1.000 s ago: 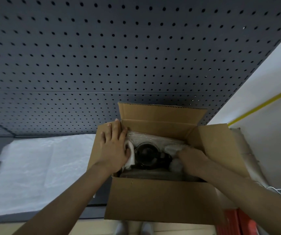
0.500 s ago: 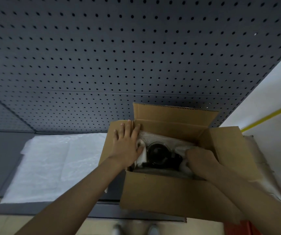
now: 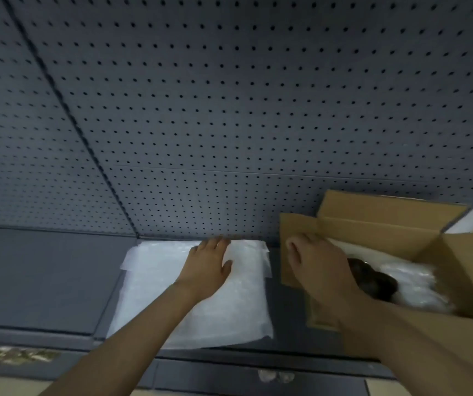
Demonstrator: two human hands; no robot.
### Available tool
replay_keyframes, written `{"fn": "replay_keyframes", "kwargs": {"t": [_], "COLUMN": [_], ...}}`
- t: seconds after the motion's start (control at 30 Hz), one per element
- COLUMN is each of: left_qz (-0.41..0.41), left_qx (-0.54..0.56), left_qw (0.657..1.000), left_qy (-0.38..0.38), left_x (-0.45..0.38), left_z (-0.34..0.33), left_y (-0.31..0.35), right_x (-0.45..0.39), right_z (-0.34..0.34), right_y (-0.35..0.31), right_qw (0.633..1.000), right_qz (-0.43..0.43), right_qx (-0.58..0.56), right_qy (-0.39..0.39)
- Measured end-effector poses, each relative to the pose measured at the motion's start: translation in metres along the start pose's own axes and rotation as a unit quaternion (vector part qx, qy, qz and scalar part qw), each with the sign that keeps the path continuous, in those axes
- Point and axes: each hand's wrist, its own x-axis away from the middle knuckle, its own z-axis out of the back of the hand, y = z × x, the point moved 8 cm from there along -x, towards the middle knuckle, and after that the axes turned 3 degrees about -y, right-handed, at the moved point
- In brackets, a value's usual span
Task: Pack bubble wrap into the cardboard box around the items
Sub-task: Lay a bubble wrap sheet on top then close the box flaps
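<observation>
On a dark grey bench (image 3: 43, 278) under grey pegboard (image 3: 229, 110), the left hand (image 3: 206, 267) lies flat-fingered on bubble wrap (image 3: 155, 281), the right hand (image 3: 318, 264) resting relaxed at the cardboard box (image 3: 458, 270) at 3 o'clock.

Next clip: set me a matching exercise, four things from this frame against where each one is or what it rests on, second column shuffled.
Things:
1. left hand
2. right hand
3. dark round item
4. cardboard box

Places:
A. inside the box, among bubble wrap
B. flat on the bubble wrap sheet on the bench
C. at the box's left flap
D. right of the sheet, flaps open

Pairs: 1-B, 2-C, 3-A, 4-D
</observation>
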Motion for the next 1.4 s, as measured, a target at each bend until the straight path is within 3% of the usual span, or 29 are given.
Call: {"fn": "replay_keyframes", "kwargs": {"t": [0.1,0.2,0.37,0.5,0.6,0.73,0.8,0.9,1.0,1.1,1.27,1.4], "left_qz": [0.025,0.047,0.061,0.049,0.032,0.001,-0.010,-0.009,0.004,0.064,0.217,0.313], "left_qx": [-0.001,0.005,-0.010,-0.028,-0.023,-0.025,-0.020,-0.025,-0.027,-0.007,0.064,0.210], "left_qw": [0.999,0.997,0.984,0.982,0.980,0.987,0.989,0.985,0.984,0.988,0.967,0.926], "left_qy": [-0.026,-0.067,-0.165,-0.181,-0.194,-0.161,-0.149,-0.169,-0.175,-0.140,-0.118,0.014], "left_x": [0.021,0.039,0.055,0.051,0.052,0.050,0.048,0.044,0.041,0.040,0.046,0.046], "left_z": [-0.005,-0.024,-0.084,-0.124,-0.151,-0.167,-0.167,-0.165,-0.156,-0.140,-0.129,-0.107], "left_y": [-0.066,-0.114,-0.157,-0.170,-0.176,-0.182,-0.184,-0.186,-0.193,-0.214,-0.259,-0.276], "right_x": [-0.001,-0.002,0.012,0.026,0.035,0.035,0.036,0.037,0.039,0.042,0.039,0.032], "right_z": [-0.022,-0.088,-0.190,-0.235,-0.249,-0.242,-0.244,-0.254,-0.267,-0.273,-0.272,-0.274], "right_y": [-0.070,-0.102,-0.080,-0.043,-0.033,-0.028,-0.020,-0.008,-0.004,-0.010,-0.015,-0.018], "right_qw": [0.998,0.984,0.954,0.927,0.925,0.921,0.891,0.816,0.755,0.744,0.763,0.772], "right_qz": [0.027,-0.050,-0.213,-0.293,-0.304,-0.324,-0.368,-0.427,-0.446,-0.438,-0.435,-0.432], "right_qx": [-0.057,-0.164,-0.143,-0.106,-0.133,-0.201,-0.257,-0.389,-0.473,-0.483,-0.451,-0.441], "right_qy": [0.032,-0.049,-0.154,-0.208,-0.185,-0.079,-0.062,-0.037,-0.088,-0.148,-0.158,-0.150]}}
